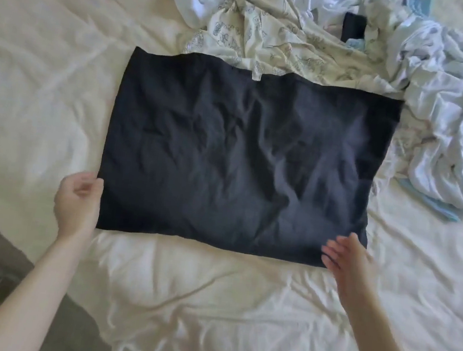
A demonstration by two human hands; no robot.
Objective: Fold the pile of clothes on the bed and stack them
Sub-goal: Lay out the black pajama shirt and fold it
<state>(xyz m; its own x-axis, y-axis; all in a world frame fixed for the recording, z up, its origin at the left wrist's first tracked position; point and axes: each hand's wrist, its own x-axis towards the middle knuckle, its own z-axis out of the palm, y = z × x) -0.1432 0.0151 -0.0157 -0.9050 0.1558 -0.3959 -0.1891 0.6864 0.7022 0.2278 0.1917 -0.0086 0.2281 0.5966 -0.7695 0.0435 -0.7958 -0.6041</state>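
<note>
Down at the near left corner of the dark navy garment (240,159), the left hand (77,201) sits just beside the cloth's left edge, fingers loosely curled with their tips touching or nearly touching the hem; whether it actually pinches the fabric I cannot tell. That placement reads as getting ready to take the edge for a fold across. The right hand (345,256) is blurred, with fingers straight and spread, lying over the garment's near right corner, palm low to the cloth; it looks like a flattening or steadying touch rather than a grasp.

Outward from the hands, the navy garment lies spread as a broad rectangle on the middle of the bed (49,68), creased but flat, its near edge running between the two hands. Laying it flat this way gives straight edges to fold against. Its far edge overlaps a cream printed garment (254,36), which belongs to the unfolded pile (355,36) heaped toward the bed's far right. White and pale blue cloth (448,113) trails from that pile down the bed's right side, just beside the navy piece's right edge.

No folded stack is visible, so the task seems early.
</note>
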